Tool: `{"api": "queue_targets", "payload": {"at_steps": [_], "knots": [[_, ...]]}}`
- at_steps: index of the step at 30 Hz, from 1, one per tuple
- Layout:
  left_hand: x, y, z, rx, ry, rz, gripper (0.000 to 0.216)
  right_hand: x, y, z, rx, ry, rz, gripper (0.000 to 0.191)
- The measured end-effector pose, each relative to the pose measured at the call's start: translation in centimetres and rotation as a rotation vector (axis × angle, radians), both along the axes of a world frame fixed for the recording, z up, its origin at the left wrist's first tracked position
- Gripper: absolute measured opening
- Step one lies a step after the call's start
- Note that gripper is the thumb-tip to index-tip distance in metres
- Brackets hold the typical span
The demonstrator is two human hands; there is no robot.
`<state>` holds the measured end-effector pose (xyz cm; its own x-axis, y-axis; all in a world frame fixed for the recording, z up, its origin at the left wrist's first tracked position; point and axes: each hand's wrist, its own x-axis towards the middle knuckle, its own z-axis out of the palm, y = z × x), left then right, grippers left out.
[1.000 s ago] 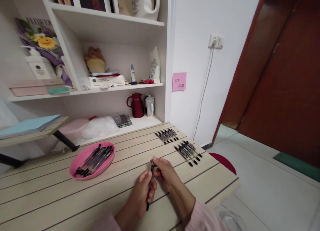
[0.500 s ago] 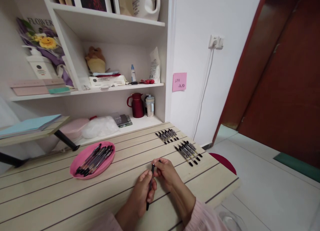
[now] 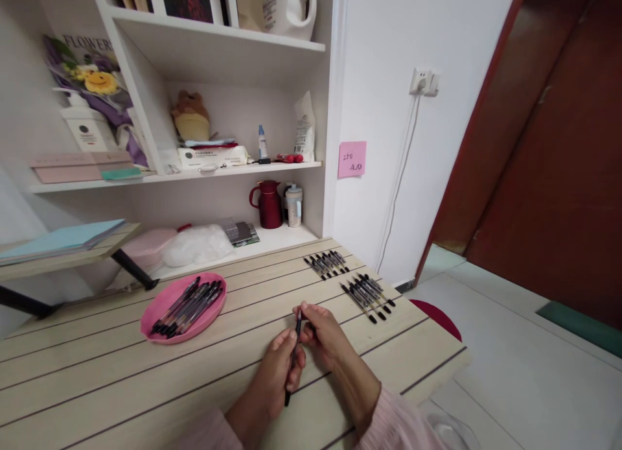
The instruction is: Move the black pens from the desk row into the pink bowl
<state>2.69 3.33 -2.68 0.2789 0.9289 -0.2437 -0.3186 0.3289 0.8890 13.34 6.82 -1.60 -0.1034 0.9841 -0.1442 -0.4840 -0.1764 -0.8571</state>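
My left hand (image 3: 276,371) is wrapped round a dark pen (image 3: 294,354), which stands at a slant with its lower end pointing towards me. At the pen's upper end, my right hand (image 3: 322,333) pinches the tip between thumb and fingers; whatever small part lies there is mostly hidden. Right of my hands, several pens (image 3: 367,296) with black ends lie side by side in a row. Another row of pens (image 3: 326,264) is behind it. To the left, a pink tray (image 3: 147,321) holds a loose pile of dark pens (image 3: 187,308).
The slatted wooden table (image 3: 116,385) ends at the right, beside a red stool (image 3: 437,317). A raised stand (image 3: 72,255) with papers is at the left. Behind the table, white shelves (image 3: 233,171) hold a red jug (image 3: 269,205) and a cup (image 3: 294,205).
My right fingers have shifted slightly up and left, closing onto the pen's upper end. My left hand keeps its hold on the pen. The view has swung a little left.
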Motion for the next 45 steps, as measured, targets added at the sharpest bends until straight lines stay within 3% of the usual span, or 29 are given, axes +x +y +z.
{"api": "queue_targets", "payload": {"at_steps": [4, 10, 17, 25, 29, 33, 38, 42, 45], "knots": [[0.0, -0.1, 0.1, 0.011, -0.003, -0.015, 0.032, 0.0, 0.0, -0.2, 0.028, 0.036, -0.056, 0.038], [-0.1, -0.2, 0.1, 0.039, 0.036, -0.076, 0.031, 0.7, 0.7, -0.5, 0.094, 0.148, -0.295, 0.038], [-0.3, 0.0, 0.0, 0.012, -0.016, -0.062, 0.029, 0.8, 0.9, -0.5, 0.092, 0.132, -0.362, 0.039], [-0.4, 0.2, 0.2, 0.014, -0.136, 0.059, 0.026, 0.2, -0.7, -0.6, 0.067, -0.175, -0.215, 0.031], [-0.4, 0.3, 0.4, 0.006, -0.238, 0.169, 0.021, 0.4, -2.1, -0.9, 0.152, -0.317, -0.178, 0.022], [-0.3, 0.5, 0.3, -0.014, -0.332, 0.191, 0.022, 0.6, -2.9, -1.6, 0.222, -0.377, -0.160, 0.019], [-0.3, 0.7, -0.1, -0.037, -0.324, 0.222, 0.020, 1.8, -1.9, -2.3, 0.221, -0.460, -0.159, 0.014], [-0.4, 0.7, -0.2, -0.056, -0.309, 0.211, 0.021, 4.5, 0.0, -1.7, 0.267, -0.711, -0.252, 0.003], [-0.5, 0.7, -0.2, -0.061, -0.286, 0.195, 0.020, 5.6, 0.6, -1.1, 0.304, -0.826, -0.231, 0.005]]}}
